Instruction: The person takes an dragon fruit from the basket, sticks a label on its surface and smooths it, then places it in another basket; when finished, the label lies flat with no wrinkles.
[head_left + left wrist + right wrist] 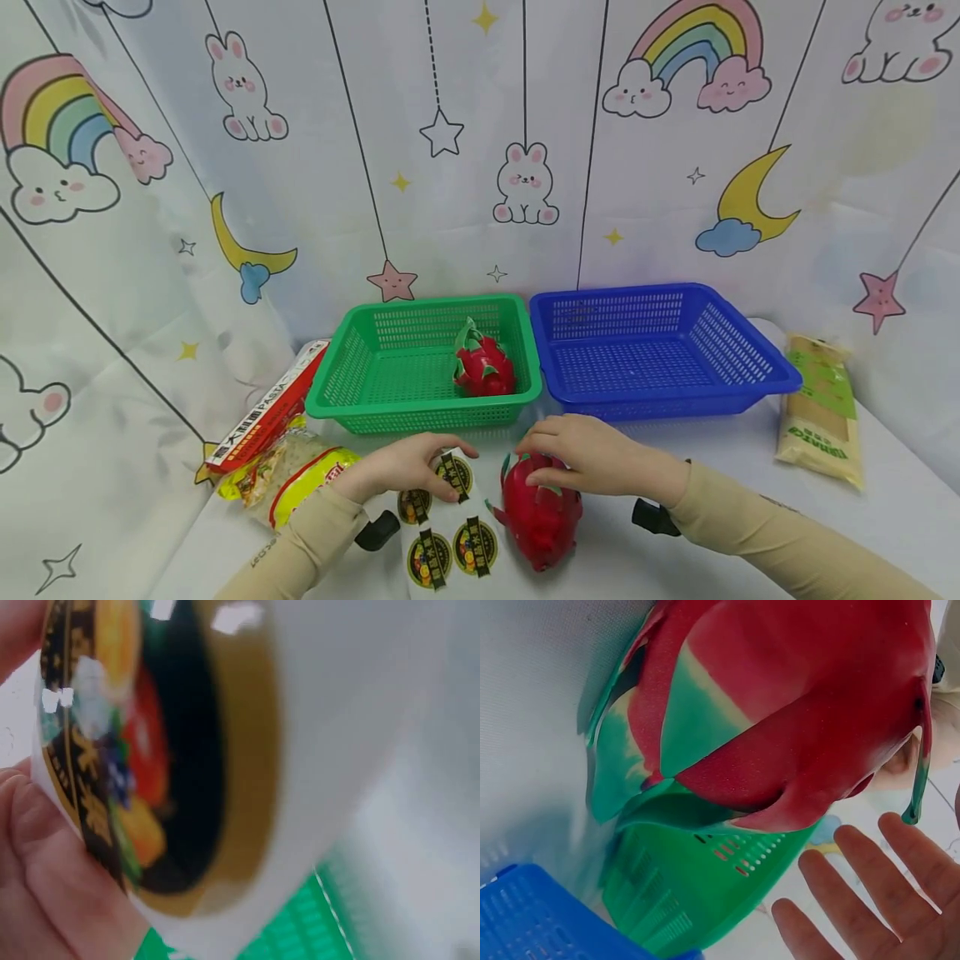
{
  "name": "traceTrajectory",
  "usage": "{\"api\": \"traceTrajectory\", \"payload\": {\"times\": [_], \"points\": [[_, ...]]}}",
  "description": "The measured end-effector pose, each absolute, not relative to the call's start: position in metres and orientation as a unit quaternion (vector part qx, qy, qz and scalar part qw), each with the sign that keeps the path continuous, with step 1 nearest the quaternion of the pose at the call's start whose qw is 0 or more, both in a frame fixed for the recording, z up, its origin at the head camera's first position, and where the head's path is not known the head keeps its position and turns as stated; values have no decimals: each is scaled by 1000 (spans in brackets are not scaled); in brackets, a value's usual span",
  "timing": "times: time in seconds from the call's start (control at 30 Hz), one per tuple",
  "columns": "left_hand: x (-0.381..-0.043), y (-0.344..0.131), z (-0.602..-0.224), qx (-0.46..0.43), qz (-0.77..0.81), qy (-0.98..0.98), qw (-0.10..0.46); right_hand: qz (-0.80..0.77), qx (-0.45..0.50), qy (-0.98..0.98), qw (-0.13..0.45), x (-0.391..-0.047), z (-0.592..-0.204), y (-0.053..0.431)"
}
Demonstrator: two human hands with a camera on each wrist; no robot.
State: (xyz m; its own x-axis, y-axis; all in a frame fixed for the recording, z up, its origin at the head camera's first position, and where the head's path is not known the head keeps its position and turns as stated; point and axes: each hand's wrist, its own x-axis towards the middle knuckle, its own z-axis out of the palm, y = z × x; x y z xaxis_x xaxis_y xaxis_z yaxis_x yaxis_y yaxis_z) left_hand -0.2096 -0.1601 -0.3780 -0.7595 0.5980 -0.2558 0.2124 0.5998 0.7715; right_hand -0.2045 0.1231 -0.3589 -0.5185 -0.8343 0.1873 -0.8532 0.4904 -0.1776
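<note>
Pale curtains [450, 75] printed with rabbits and rainbows hang behind a white-covered table [607, 567], where a green basket [405, 371] and a blue basket [622, 367] stand side by side. From where I stand, the red dragon fruit [542, 521] lies on the cloth between the person's two hands, its long axis running nearly straight away from the body, pointed end nearest. The right hand [592, 458] is closer, arched over the far end from the right, its fingers straight and spread rather than wrapped round; whether a tip touches, I can't tell. Just left of the fruit is a white pack with round labels [450, 542]; the left hand [408, 465] straddles its far end, finger and thumb apart, though I can't tell if they grip. Beyond, a second dragon fruit [483, 367] sits inside the green basket.
</note>
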Motion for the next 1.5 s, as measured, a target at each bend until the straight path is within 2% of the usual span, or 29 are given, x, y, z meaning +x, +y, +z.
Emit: {"api": "traceTrajectory", "payload": {"times": [0.27,0.6,0.97,1.5], "points": [[-209,-154,-369,211,496,783,309,130,496,-857,49,-204,-361,125],[-210,-146,-368,173,566,753,287,149,518,-838,84,-205,-362,124],[-213,-137,-371,170,594,739,268,154,569,-792,158,-207,-364,119],[-216,-129,-378,178,671,668,267,144,542,-817,136,-206,-360,118]]}}
